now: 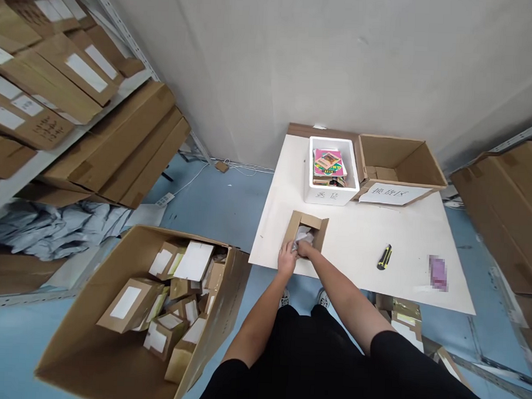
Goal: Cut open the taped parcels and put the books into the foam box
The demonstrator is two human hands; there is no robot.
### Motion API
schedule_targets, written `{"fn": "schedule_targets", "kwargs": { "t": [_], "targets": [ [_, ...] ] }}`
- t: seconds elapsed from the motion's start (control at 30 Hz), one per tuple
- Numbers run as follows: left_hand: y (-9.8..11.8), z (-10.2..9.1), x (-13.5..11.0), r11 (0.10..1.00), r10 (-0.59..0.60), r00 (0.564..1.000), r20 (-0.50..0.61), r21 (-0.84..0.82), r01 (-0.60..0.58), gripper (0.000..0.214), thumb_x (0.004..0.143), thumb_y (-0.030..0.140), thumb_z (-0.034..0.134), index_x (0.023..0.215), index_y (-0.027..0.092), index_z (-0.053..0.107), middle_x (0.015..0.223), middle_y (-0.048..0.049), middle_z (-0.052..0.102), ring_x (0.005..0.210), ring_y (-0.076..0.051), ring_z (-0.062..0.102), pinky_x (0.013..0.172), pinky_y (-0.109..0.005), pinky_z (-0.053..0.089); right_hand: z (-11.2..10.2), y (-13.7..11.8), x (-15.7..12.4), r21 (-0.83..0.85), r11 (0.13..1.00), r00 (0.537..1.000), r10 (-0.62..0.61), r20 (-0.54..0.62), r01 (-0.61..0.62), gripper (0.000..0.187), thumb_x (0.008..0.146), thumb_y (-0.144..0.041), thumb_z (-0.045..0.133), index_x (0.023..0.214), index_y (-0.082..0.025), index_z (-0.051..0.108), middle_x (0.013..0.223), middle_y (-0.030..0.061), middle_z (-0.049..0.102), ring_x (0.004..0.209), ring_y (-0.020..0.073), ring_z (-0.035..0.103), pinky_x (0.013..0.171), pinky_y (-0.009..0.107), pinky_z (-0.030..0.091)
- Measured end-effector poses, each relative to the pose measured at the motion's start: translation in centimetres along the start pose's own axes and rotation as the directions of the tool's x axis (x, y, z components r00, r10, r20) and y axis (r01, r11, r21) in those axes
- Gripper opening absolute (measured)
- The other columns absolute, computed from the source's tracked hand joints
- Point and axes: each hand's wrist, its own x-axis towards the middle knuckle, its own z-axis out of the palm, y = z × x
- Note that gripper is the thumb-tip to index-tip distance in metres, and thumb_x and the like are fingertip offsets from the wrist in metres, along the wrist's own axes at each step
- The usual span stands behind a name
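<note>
A small cardboard box [318, 232] with raised flaps stands open at the near edge of the white table. Crumpled, pale grey wrapping [305, 234] lies inside it. At the box's near left corner, my left hand [287, 260] is closed on its edge, with the fingers close to the wrapping. My right hand [305, 249] reaches into the near end of the box, its fingers closed on the wrapping. What is inside the wrapping cannot be seen.
On the table [284, 188] are a white foam box [332, 196] holding colourful packs, a large open carton [401, 195] and a yellow-black utility knife [384, 257]. A blurred purple item [438, 273] lies right. A big carton [79, 326] of parcels stands left, beside loaded shelves [81, 134].
</note>
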Motion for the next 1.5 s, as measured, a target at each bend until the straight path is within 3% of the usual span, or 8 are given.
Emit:
{"fn": "schedule_targets", "kwargs": {
  "t": [0.13,0.3,0.43,0.57,0.77,1.03,1.3,1.5],
  "targets": [
    [0.1,1.3,-0.1,0.995,0.076,0.997,-0.027,0.065,-0.074,0.020,0.088,0.016,0.076,0.105,0.025,0.081,0.162,-0.0131,0.053,0.151,-0.039,0.043,0.116,-0.057,0.046,-1.1,1.3,-3.1,-0.254,0.962,0.990,0.072,-0.123,-0.101,0.048,0.080,-0.023,0.075,0.126,-0.011,0.073,0.139,0.0252,0.067,0.141,0.0408,0.052,0.115,0.051,0.043],
    [1.1,2.4,1.0,0.962,0.245,0.967,-0.066,0.142,-0.234,0.010,0.091,0.015,0.073,0.095,0.022,0.079,0.157,-0.0111,0.058,0.148,-0.038,0.048,0.117,-0.060,0.048,-4.2,4.0,-8.8,-0.600,0.800,0.978,-0.119,-0.173,-0.009,0.076,0.085,-0.032,0.079,0.155,-0.016,0.056,0.176,0.0198,0.026,0.164,0.0438,0.015,0.125,0.061,0.031],
    [3.8,2.8,2.1,0.903,0.419,0.907,-0.052,0.130,-0.410,0.014,0.091,0.011,0.072,0.092,0.023,0.076,0.159,-0.0083,0.056,0.153,-0.032,0.045,0.115,-0.051,0.055,-7.3,6.6,-12.9,-0.636,0.766,0.974,-0.067,-0.214,-0.087,0.097,0.077,-0.023,0.087,0.164,-0.024,0.045,0.180,0.0163,0.007,0.164,0.0452,0.013,0.125,0.062,0.031],
    [8.8,3.5,3.1,0.809,0.586,0.810,-0.027,0.084,-0.582,0.012,0.094,0.012,0.069,0.092,0.023,0.075,0.160,-0.0087,0.054,0.154,-0.030,0.044,0.119,-0.051,0.053,-10.3,8.7,-16.2,-0.542,0.824,0.901,-0.098,-0.422,-0.164,0.076,0.080,-0.016,0.083,0.152,-0.022,0.061,0.180,0.0144,0.004,0.165,0.0439,0.010,0.127,0.065,0.029],
    [20.5,9.0,4.4,0.611,0.789,0.613,-0.042,-0.047,-0.790,0.013,0.099,0.021,0.066,0.092,0.021,0.077,0.159,-0.0109,0.053,0.150,-0.032,0.048,0.121,-0.055,0.049,-17.1,12.9,-24.1,-0.352,0.907,0.692,-0.102,-0.715,-0.230,0.016,0.087,-0.014,0.076,0.102,-0.019,0.079,0.180,0.0091,0.016,0.166,0.0375,0.012,0.127,0.063,0.033],
    [39.6,24.9,-1.1,0.395,0.907,0.366,0.207,-0.120,-0.911,0.011,0.095,0.019,0.070,0.101,0.022,0.079,0.164,-0.0128,0.050,0.157,-0.036,0.038,0.124,-0.064,0.043,-27.0,22.8,-42.8,-0.178,0.810,0.392,0.068,-0.918,-0.558,0.009,0.090,-0.016,0.074,0.097,-0.020,0.077,0.176,0.0099,0.029,0.166,0.0353,0.007,0.127,0.070,0.020],
    [55.6,40.4,-12.6,0.160,0.928,0.030,0.371,-0.327,-0.931,0.022,0.095,0.014,0.066,0.107,0.025,0.081,0.165,-0.0085,0.050,0.158,-0.033,0.037,0.126,-0.061,0.041,-31.5,29.2,-61.8,0.129,0.536,0.018,0.260,-0.965,-0.834,0.018,0.091,-0.023,0.072,0.107,-0.023,0.078,0.176,0.0091,0.030,0.166,0.0392,0.003,0.125,0.074,0.015],
    [63.3,44.9,-18.5,0.126,0.945,-0.023,0.326,-0.428,-0.895,0.045,0.094,0.006,0.057,0.130,0.026,0.075,0.172,-0.0066,0.039,0.162,-0.029,0.031,0.127,-0.056,0.043,-34.5,33.4,-73.1,0.377,0.345,-0.230,0.397,-0.889,-0.860,0.071,0.082,-0.025,0.075,0.151,-0.025,0.057,0.178,0.0169,0.020,0.163,0.0472,0.008,0.121,0.076,0.020]
  ]
}}
